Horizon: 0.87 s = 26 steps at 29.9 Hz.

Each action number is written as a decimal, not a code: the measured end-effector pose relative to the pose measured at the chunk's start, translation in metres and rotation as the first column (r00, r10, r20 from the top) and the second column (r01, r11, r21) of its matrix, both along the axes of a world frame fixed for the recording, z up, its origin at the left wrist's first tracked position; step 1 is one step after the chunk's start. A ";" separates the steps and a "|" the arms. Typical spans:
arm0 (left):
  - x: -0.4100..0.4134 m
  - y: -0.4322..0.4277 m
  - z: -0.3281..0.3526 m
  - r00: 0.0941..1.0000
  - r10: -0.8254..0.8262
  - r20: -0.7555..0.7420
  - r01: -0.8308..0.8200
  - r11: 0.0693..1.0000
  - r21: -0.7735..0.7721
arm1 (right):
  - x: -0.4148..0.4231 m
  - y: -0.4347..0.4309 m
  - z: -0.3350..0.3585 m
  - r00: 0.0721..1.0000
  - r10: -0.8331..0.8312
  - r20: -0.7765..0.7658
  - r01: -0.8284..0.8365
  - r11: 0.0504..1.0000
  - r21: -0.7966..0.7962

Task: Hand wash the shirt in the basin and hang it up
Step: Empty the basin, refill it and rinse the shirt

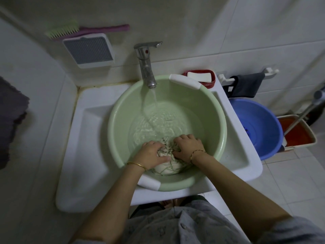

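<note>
A pale green basin (216, 118) sits in the white sink (91, 138), partly filled with water. The shirt (168, 167), white with thin green stripes, is bunched into a wet ball at the basin's near side. My left hand (152, 154) grips the bundle from the left. My right hand (189, 145) presses and clutches it from the right. Both wrists wear thin gold bangles. The metal tap (146, 66) above the basin's far rim runs a stream of water into it.
A red soap dish with a white bar (199, 76) stands behind the basin. A green brush (63, 30) and a grey vent hang on the wall. A blue bucket (258, 127), an orange mop bucket (297, 131) and a dark cloth on a rail (246, 83) are at the right.
</note>
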State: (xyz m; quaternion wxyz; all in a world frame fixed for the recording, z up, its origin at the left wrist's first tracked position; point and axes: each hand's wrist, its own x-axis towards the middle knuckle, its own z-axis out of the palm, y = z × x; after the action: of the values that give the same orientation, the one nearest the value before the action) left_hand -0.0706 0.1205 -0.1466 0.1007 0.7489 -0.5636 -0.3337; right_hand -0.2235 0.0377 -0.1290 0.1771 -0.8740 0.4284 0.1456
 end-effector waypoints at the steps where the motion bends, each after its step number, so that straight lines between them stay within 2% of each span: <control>1: 0.000 0.000 0.000 1.000 -0.002 0.004 0.002 1.000 -0.001 | 0.000 0.000 0.000 1.000 -0.002 0.002 0.002 1.000 0.001; 26: 0.001 -0.001 -0.003 1.000 -0.009 0.009 0.009 1.000 -0.003 | 0.000 0.001 0.001 1.000 -0.016 0.008 0.016 1.000 -0.003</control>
State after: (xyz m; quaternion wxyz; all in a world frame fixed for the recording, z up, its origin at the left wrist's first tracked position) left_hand -0.0693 0.1198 -0.1493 0.0979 0.7475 -0.5680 -0.3302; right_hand -0.2230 0.0382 -0.1283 0.1789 -0.8713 0.4350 0.1399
